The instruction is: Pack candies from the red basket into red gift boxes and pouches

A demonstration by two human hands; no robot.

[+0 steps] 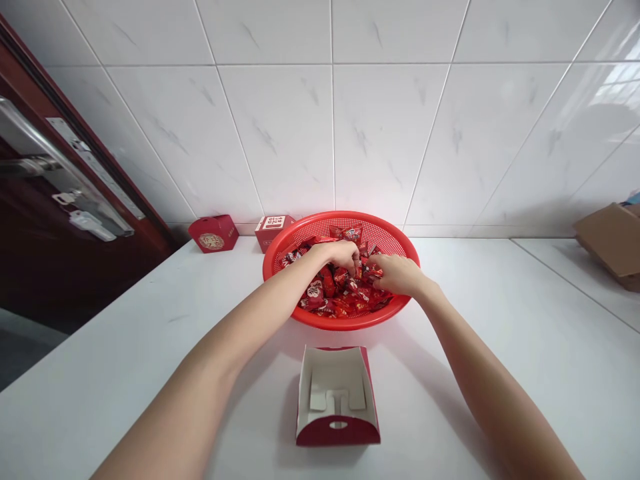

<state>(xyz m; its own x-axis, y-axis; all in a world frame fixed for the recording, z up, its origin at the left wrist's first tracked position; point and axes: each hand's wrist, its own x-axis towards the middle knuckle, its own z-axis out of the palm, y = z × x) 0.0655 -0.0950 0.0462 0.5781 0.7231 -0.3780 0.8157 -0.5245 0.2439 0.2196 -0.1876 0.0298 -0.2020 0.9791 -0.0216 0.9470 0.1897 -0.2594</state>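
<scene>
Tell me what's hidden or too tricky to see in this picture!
In the head view:
Left fingers and right fingers: tips partly hidden among red packets, so any grip is unclear.
Red basket: its floor is covered by packets.
Cardboard box: the right edge cuts it off.
Packets: their small print is too tiny to read.

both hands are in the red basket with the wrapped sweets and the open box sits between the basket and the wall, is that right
Not quite: the open box sits on the near side of the red basket, away from the wall, as the head view shows. The left hand and right hand are both in the basket with the wrapped sweets.
</scene>
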